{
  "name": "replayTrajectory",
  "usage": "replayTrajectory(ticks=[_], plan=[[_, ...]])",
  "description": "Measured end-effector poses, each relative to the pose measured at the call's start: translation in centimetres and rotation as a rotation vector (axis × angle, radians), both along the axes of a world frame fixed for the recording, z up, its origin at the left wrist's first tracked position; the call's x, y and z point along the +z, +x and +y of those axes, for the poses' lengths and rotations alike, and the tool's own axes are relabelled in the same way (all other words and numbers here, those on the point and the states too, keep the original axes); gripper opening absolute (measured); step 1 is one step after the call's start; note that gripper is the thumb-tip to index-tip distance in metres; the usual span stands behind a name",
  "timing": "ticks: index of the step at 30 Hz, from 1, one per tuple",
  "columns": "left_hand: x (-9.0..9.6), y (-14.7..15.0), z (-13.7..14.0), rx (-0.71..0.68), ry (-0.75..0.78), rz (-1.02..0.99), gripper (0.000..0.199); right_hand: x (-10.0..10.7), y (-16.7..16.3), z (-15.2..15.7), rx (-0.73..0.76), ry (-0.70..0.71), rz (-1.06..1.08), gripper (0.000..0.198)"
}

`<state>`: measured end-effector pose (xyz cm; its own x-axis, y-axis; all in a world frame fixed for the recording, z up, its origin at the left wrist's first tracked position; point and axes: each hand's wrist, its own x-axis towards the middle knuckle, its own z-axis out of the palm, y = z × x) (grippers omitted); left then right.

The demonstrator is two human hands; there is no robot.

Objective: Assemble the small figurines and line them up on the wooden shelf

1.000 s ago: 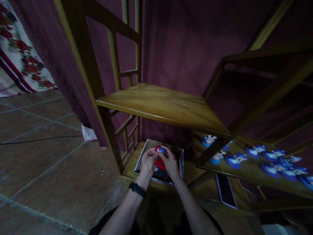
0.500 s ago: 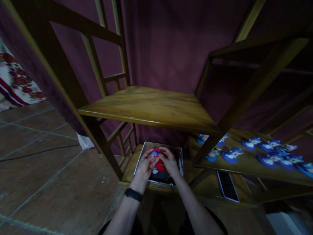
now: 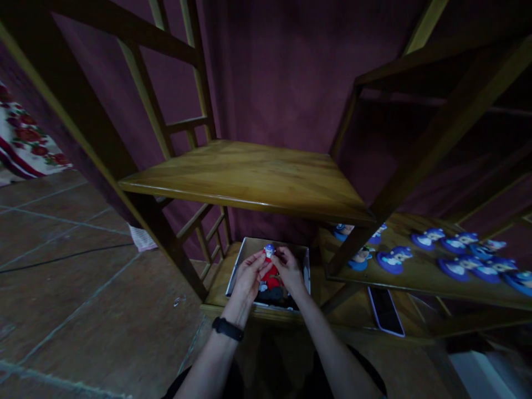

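Observation:
Between my fingertips is a small figurine (image 3: 269,250) with a purple-blue top and a pale face, and red shows just below it. My left hand (image 3: 248,275) pinches it from the left, with a dark band (image 3: 228,329) round that wrist. My right hand (image 3: 287,269) is closed on its right side. Both hands are over an open white-edged box (image 3: 243,256) on the low shelf. Inside the box lie red pieces (image 3: 272,279) and dark pieces (image 3: 271,293), too dim to name; my hands cover part of them.
A wooden shelf board (image 3: 253,176) juts out above my hands. To the right, several purple-blue figurines (image 3: 394,259) stand on another shelf (image 3: 415,282), with a phone (image 3: 385,311) below. A wooden post (image 3: 349,249) stands between. A cable (image 3: 66,257) crosses the floor at left.
The figurine has turned or tipped upward between my fingers, so its pale face now shows under the purple-blue top. My hands stay over the box; the view has shifted slightly.

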<state>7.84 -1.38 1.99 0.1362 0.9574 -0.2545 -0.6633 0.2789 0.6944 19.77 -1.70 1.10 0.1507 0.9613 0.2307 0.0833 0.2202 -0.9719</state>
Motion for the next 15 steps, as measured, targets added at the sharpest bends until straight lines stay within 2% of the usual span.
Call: replayTrajectory(ticks=[4,11,15], plan=[[0.0,0.5,-0.2,0.035,-0.041,0.034,0.019,-0.7,0.0,0.2,-0.015,-0.123,0.092,0.022],[-0.6,1.5,-0.5,0.190,0.007,0.098,0.014,-0.6,-0.7,-0.1,-0.062,-0.226,0.211,0.022],[-0.8,1.5,-0.7,0.203,0.013,0.092,0.010,-0.7,-1.0,-0.2,-0.058,-0.271,0.205,0.020]])
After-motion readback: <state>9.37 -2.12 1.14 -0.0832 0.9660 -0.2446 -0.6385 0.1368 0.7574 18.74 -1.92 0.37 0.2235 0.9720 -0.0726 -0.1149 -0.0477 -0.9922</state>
